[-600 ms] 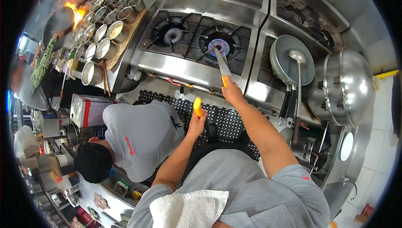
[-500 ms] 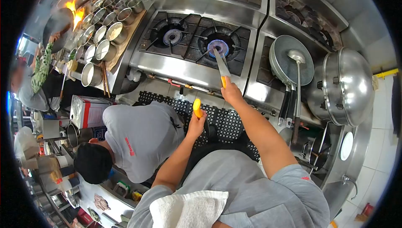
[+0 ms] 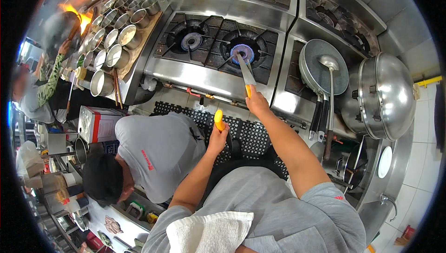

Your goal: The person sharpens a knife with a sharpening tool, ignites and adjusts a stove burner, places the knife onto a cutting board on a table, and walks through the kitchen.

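Observation:
My right hand (image 3: 258, 102) is closed on the yellow handle of a knife (image 3: 247, 72). Its blade reaches over the lit gas burner (image 3: 242, 54), with the tip in or just above the blue flame. My left hand (image 3: 217, 137) is held lower, in front of the stove, in a fist around a yellow-handled tool (image 3: 219, 116). Only the rounded yellow end sticks up from the fist; the rest is hidden, so its kind does not show. Left of the flame, a second burner (image 3: 191, 42) shows no flame.
Pans with a ladle (image 3: 329, 61) lie to the right, beside a large steel domed pot (image 3: 392, 96). A co-worker (image 3: 155, 153) bends close on my left. Metal containers (image 3: 117, 56) crowd the left counter; another person (image 3: 39, 88) works near tall flames.
My hands and the knife stay where they were. The bending co-worker has shifted slightly. At the far left, the other person's arm and pan have moved.

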